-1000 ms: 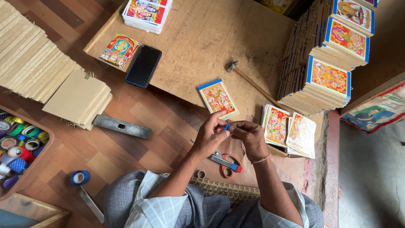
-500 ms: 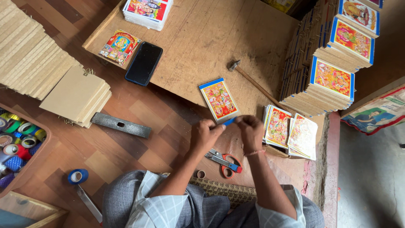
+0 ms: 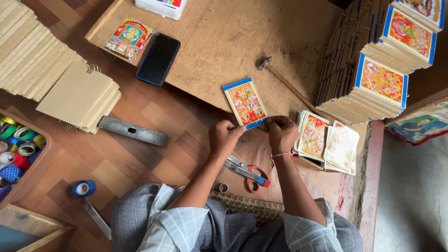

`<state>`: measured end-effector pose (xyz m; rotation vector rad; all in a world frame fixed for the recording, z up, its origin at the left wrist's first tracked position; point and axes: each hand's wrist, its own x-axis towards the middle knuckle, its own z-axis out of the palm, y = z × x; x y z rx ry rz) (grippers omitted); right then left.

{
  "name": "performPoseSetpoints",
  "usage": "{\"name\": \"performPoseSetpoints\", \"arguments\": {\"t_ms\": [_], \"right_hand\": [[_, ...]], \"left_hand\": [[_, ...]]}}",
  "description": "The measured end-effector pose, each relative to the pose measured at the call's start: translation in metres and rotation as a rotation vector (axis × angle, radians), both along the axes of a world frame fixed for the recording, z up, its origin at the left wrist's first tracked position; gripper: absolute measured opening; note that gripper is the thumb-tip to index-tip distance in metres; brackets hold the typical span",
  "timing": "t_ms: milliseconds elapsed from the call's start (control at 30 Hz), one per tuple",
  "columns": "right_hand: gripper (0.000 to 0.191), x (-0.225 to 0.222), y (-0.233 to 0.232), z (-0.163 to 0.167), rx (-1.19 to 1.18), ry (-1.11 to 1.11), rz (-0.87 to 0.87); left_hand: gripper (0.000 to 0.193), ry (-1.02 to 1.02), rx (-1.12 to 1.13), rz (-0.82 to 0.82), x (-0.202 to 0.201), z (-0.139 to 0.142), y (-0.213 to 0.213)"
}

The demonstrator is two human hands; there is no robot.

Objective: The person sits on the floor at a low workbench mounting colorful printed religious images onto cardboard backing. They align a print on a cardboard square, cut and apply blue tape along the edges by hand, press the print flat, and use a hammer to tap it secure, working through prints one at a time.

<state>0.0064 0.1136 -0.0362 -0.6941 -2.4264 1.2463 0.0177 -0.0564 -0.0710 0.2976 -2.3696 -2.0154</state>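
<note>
A small picture board (image 3: 245, 102) with a colourful print and blue border lies on the wooden work board (image 3: 219, 42). My left hand (image 3: 225, 136) pinches its near edge at the left corner. My right hand (image 3: 281, 132) grips the same edge at the right corner, fingers curled. Red-handled scissors (image 3: 249, 171) lie just below my hands. A hammer (image 3: 284, 84) rests on the work board, right of the picture.
Stacks of bordered picture boards (image 3: 380, 81) stand at right, loose prints (image 3: 326, 140) below them. Plain board stacks (image 3: 77, 98) lie at left, with a metal bar (image 3: 132, 131), a phone (image 3: 158, 59), a blue tape roll (image 3: 83, 188) and a tray of tape rolls (image 3: 16, 149).
My hands moved up from near the scissors to the near edge of the picture board and now hold its two corners.
</note>
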Motion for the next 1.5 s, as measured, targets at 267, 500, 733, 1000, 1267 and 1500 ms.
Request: {"name": "performPoseSetpoints", "arguments": {"t_ms": [267,500,733,1000,1267,1500], "right_hand": [[0.015,0.001,-0.003,-0.001,0.043,0.034,-0.007],[0.016,0.001,-0.004,0.000,0.060,0.024,-0.008],[0.036,-0.002,-0.003,-0.001,-0.037,0.205,0.025],[0.018,-0.006,0.000,0.003,0.032,-0.048,0.007],[0.017,-0.007,0.001,0.004,0.003,-0.069,-0.009],[0.017,-0.007,0.002,0.000,0.019,-0.045,0.013]], "left_hand": [[0.018,-0.037,0.173,-0.001,0.001,-0.001,0.003],[0.019,-0.063,0.158,0.000,0.000,-0.001,0.004],[0.019,-0.072,0.150,-0.008,0.001,0.000,0.004],[0.016,-0.094,0.200,-0.006,0.003,0.002,0.001],[0.015,-0.064,0.242,-0.001,0.004,-0.005,0.003],[0.014,-0.058,0.244,-0.002,0.002,-0.013,0.004]]}}
